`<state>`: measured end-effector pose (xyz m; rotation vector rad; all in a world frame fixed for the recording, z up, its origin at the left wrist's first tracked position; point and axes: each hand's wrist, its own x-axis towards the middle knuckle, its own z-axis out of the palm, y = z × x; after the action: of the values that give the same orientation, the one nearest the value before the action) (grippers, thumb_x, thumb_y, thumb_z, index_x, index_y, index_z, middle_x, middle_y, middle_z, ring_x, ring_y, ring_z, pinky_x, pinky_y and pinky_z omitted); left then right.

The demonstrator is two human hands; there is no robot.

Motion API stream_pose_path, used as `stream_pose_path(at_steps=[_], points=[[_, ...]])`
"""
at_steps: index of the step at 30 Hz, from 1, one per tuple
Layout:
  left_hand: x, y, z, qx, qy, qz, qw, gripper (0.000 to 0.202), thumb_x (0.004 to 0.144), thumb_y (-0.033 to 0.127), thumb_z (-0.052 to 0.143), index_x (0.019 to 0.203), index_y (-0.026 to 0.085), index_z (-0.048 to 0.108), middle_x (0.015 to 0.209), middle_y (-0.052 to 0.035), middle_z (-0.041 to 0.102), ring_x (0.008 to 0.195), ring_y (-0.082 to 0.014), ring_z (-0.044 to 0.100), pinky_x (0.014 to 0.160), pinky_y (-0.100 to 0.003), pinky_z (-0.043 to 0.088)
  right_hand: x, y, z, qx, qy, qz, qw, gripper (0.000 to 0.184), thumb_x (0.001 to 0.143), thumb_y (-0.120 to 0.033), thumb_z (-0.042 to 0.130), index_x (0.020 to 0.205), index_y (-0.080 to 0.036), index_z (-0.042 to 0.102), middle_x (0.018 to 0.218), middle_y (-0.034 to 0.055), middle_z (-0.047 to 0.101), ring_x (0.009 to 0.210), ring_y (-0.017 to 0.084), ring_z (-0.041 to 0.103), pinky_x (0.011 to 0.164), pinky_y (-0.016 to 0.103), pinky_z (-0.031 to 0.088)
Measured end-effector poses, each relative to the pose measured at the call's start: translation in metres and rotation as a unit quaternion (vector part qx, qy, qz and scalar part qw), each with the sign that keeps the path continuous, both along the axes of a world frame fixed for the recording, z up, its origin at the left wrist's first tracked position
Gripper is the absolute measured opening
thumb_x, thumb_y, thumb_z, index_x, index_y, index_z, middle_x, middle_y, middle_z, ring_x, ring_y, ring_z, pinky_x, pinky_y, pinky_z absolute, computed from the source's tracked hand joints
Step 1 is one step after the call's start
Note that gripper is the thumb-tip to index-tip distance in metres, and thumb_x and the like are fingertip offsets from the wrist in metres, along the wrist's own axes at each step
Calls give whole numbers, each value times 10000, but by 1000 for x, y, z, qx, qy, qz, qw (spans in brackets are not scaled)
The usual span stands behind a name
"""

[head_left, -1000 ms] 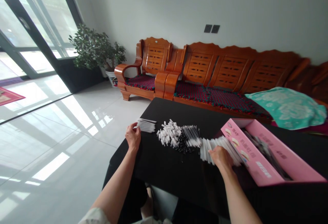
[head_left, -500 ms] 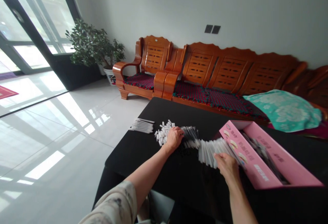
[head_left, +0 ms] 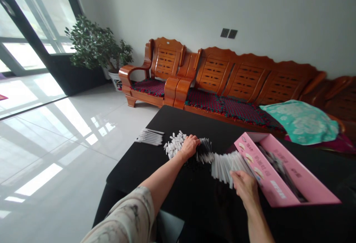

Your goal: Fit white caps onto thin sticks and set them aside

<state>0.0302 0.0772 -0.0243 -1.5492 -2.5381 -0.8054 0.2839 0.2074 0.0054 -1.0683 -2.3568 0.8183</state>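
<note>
My right hand [head_left: 246,185] pinches the near end of a clear plastic tube in a row of translucent tubes [head_left: 222,169] laid side by side on the black table. My left hand [head_left: 190,146] has its fingers curled down at the left edge of a bunch of thin dark-and-white sticks [head_left: 205,150]. Its fingertips are partly hidden, so what they hold does not show. Left of that hand, partly under it, lies a heap of short white cylindrical pieces [head_left: 174,146]. Farther left, several finished-looking white tubes [head_left: 150,137] lie in a row.
A pink open box [head_left: 267,183] with dark contents stands right of the tubes, close to my right hand. The black table [head_left: 139,169] has a wooden sofa [head_left: 233,76] behind it, with a turquoise cloth [head_left: 300,120]. A potted plant [head_left: 94,45] stands by the glass door.
The view has shifted slightly, so most things sit a little farther left. My right hand stays at the near ends of the clear tubes; my left hand remains by the dark-and-white sticks.
</note>
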Motion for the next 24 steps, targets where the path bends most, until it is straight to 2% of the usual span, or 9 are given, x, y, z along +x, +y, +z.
stream_pose_path(at_steps=[3, 9, 14, 17, 19, 20, 22, 24], points=[[-5, -1, -2, 14, 8, -14, 1000, 234, 859, 115, 499, 873, 190, 720, 936, -90, 641, 922, -225, 538, 844, -349, 421, -1, -3, 2, -44, -1, 20, 999, 366, 778, -511, 542, 634, -192, 648, 418, -1, 524, 398, 154, 496, 410, 258, 388], [-15, -10, -5, 45, 4, -45, 998, 214, 888, 177, 524, 867, 180, 737, 929, -92, 669, 881, -212, 584, 839, -324, 442, -7, -8, 3, -116, 5, 7, 993, 314, 761, -495, 571, 657, -201, 607, 414, -36, 489, 354, 135, 458, 377, 250, 371], [-14, -18, 0, 62, -5, -37, 997, 240, 888, 152, 518, 877, 187, 756, 942, -83, 686, 879, -198, 610, 848, -309, 451, -18, -22, 2, -181, 50, -13, 982, 320, 713, -505, 617, 671, -189, 598, 398, -48, 476, 310, 108, 398, 329, 228, 296], [-9, -25, 9, 136, -62, 18, 989, 200, 866, 170, 571, 891, 195, 768, 952, -78, 689, 894, -195, 620, 858, -306, 455, -25, -33, 5, -226, 92, -18, 970, 331, 693, -501, 653, 669, -176, 595, 412, -50, 484, 302, 87, 388, 318, 201, 252], [-4, -31, 15, 218, -171, 72, 958, 147, 824, 200, 634, 872, 198, 773, 909, -68, 695, 842, -187, 629, 811, -297, 471, -30, -39, 7, -264, 115, -6, 958, 339, 680, -495, 690, 673, -169, 595, 443, -47, 504, 320, 81, 415, 318, 183, 241], [-1, -36, 18, 259, -245, 92, 930, 129, 801, 215, 658, 856, 190, 773, 858, -62, 696, 789, -179, 630, 766, -288, 480, -32, -42, 8, -280, 127, 6, 952, 345, 678, -492, 704, 659, -167, 589, 454, -43, 513, 331, 80, 428, 320, 177, 241], [7, -47, 21, 321, -394, 101, 855, 142, 763, 247, 690, 846, 159, 764, 737, -47, 678, 670, -157, 611, 662, -267, 482, -37, -47, 9, -304, 150, 36, 940, 362, 682, -487, 721, 615, -165, 567, 456, -35, 518, 345, 78, 444, 324, 171, 250], [16, -62, 23, 367, -508, 85, 775, 220, 722, 278, 727, 878, 126, 750, 663, -31, 650, 583, -129, 576, 586, -242, 468, -43, -54, 10, -324, 174, 62, 928, 374, 696, -480, 727, 592, -162, 561, 435, -31, 509, 347, 78, 443, 327, 172, 260]])
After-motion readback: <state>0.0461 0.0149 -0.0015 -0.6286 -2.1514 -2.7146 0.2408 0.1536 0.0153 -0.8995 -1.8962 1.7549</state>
